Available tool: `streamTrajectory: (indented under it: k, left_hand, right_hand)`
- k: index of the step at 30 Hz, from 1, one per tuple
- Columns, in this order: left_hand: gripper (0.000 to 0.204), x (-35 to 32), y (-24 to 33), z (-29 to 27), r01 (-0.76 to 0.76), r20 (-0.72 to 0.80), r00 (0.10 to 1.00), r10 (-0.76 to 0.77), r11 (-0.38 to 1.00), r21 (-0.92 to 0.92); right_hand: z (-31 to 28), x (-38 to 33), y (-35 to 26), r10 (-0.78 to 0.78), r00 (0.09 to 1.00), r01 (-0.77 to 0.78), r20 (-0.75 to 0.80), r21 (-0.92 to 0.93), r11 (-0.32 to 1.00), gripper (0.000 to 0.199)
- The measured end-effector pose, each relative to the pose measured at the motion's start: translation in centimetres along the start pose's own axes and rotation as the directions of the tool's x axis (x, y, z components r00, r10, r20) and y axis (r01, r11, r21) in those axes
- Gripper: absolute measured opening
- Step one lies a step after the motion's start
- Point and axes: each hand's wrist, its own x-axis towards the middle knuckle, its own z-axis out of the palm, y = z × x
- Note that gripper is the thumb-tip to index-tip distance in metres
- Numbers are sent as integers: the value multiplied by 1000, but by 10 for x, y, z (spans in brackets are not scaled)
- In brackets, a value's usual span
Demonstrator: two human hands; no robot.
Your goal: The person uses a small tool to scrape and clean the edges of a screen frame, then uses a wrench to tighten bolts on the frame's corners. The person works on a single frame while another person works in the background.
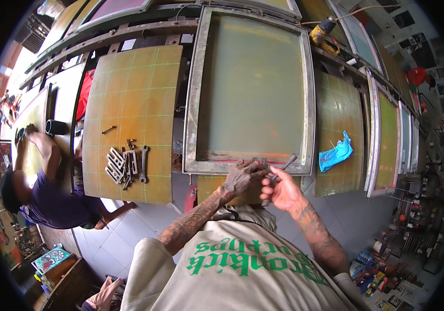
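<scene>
Two hands at the near rail of a metal screen frame (199,103) lying flat on the bench (128,78). Left hand (241,177) pressed on the frame's clamp fitting (259,161), fingers curled over it. Right hand (280,187) clenched around a grey wrench (285,165), handle angled up-right. Loose spanners and brackets (125,165) well apart to the left; blue rag (337,152) to the right.
</scene>
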Motion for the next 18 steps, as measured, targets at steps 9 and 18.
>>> streamTrajectory:
  k: [9,18]
  left_hand:
    - [25,11,4,-12,116,19,993,-115,962,-249]
    - [25,8,3,-20,126,93,990,-105,957,-261]
  right_hand:
    - [-2,28,12,-171,886,-44,-430,-447,893,21]
    - [-35,35,12,-628,769,295,120,-938,182,19]
